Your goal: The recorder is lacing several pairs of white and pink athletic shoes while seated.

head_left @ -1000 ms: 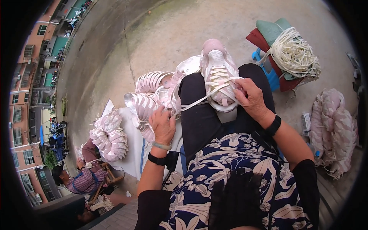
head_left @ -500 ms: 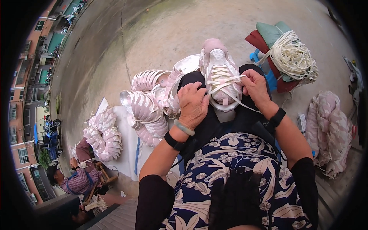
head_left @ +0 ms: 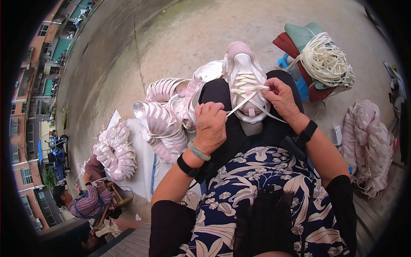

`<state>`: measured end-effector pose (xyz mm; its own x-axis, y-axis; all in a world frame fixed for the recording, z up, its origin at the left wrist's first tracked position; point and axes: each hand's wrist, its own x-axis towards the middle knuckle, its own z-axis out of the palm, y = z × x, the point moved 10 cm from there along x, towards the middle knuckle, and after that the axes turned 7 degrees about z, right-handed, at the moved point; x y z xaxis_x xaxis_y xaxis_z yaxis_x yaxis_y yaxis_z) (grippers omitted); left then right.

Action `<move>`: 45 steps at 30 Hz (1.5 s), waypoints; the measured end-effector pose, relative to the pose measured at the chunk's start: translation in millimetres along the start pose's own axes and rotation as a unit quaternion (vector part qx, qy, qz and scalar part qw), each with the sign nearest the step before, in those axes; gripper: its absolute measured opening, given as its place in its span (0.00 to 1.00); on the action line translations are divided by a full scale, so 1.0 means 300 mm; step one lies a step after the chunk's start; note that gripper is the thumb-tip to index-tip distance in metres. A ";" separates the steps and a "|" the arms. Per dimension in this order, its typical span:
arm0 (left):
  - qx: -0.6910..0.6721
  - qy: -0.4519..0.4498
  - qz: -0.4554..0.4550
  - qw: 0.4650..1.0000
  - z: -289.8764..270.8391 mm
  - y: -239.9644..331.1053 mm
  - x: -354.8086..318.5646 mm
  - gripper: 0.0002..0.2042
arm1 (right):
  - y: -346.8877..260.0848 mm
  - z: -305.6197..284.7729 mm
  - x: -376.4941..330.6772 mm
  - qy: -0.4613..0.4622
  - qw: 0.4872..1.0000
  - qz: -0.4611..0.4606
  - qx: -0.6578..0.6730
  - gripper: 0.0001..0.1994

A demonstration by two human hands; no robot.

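Observation:
A pink and white sneaker [head_left: 242, 64] rests between my thighs, its toe pointing away from me. Cream laces [head_left: 245, 81] criss-cross its tongue. Beside the shoe's left edge, my left hand [head_left: 210, 128] is closed on a shoelace [head_left: 240, 106] that runs taut from the eyelets to its fingers. My right hand [head_left: 281, 96] pinches another lace end at the shoe's right side, next to the upper eyelets. A loose lace stretch hangs below that hand toward my right thigh. The fingertips of the left hand are partly hidden behind its back.
Bundled pink and white shoe uppers [head_left: 162, 124] lie to my left on a white sheet [head_left: 143, 171]. At right, a hank of cream laces [head_left: 327, 55] tops cloth on a blue stool [head_left: 302, 88]. More uppers [head_left: 368, 145] lie far right. Another person [head_left: 87, 201] sits at lower left.
My left hand has moved down and left, away from the shoe, drawing the lace straight. The right hand has shifted slightly toward the shoe. The seated person's hands have moved.

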<state>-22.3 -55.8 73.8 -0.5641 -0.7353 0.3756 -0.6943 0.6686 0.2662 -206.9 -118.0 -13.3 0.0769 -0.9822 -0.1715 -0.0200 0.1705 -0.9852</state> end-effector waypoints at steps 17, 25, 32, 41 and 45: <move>-0.199 0.080 -0.202 0.956 0.139 -0.188 0.086 0.08 | 0.000 0.006 -0.015 -0.018 0.997 0.044 0.061 0.04; -0.207 0.099 -0.257 0.939 0.141 -0.219 0.090 0.08 | -0.005 0.008 0.002 0.024 0.999 0.016 0.033 0.04; 0.073 0.144 -0.008 0.987 0.010 -0.120 0.190 0.05 | -0.042 -0.030 0.009 0.101 0.990 -0.040 -0.094 0.06; 0.052 0.105 -0.049 0.992 0.030 -0.152 0.119 0.05 | -0.055 -0.031 0.026 0.082 0.974 -0.045 -0.208 0.08; -0.067 0.093 -0.117 0.987 0.014 -0.180 0.088 0.04 | -0.002 -0.058 -0.012 0.053 0.995 0.047 -0.075 0.09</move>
<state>-1.6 -111.8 65.8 -0.2962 -0.8464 0.4426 -0.7232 0.5014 0.4749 -224.4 -116.0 -12.0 -0.0377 -0.9666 -0.2534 -0.1714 0.2561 -0.9513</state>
